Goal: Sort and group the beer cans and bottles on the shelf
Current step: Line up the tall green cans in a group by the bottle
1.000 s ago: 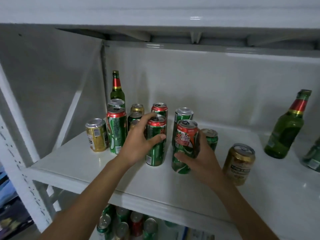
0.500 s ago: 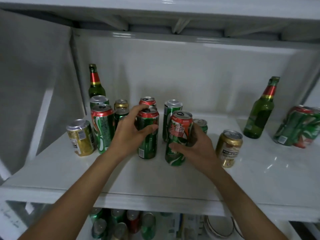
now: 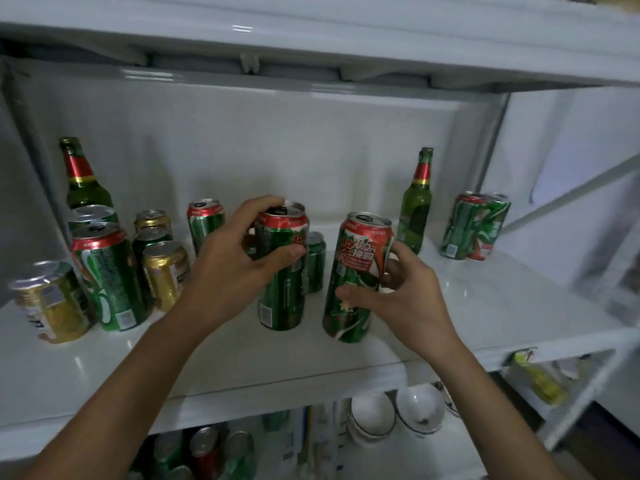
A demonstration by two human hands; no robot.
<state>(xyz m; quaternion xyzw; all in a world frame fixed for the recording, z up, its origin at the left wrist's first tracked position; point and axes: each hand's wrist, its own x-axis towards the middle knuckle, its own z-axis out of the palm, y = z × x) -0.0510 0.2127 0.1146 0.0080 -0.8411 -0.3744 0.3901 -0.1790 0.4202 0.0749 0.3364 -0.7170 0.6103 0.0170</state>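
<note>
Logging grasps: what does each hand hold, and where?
Left hand grips a tall green-and-red can around its upper body; right hand grips another at mid-body.

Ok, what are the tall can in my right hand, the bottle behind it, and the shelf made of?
Tall can in the right hand: looks like thin printed metal, with a shiny silvery rim. Bottle: green glass, probably; translucent and glossy, red-gold foil at the neck. Shelf: glossy white, reflecting light; painted metal or laminate, can't tell.

I see my left hand (image 3: pixel 235 268) gripping one tall green can (image 3: pixel 282 292) and my right hand (image 3: pixel 405 299) gripping another can (image 3: pixel 353 282) beside it on the white shelf (image 3: pixel 485 306).
</note>
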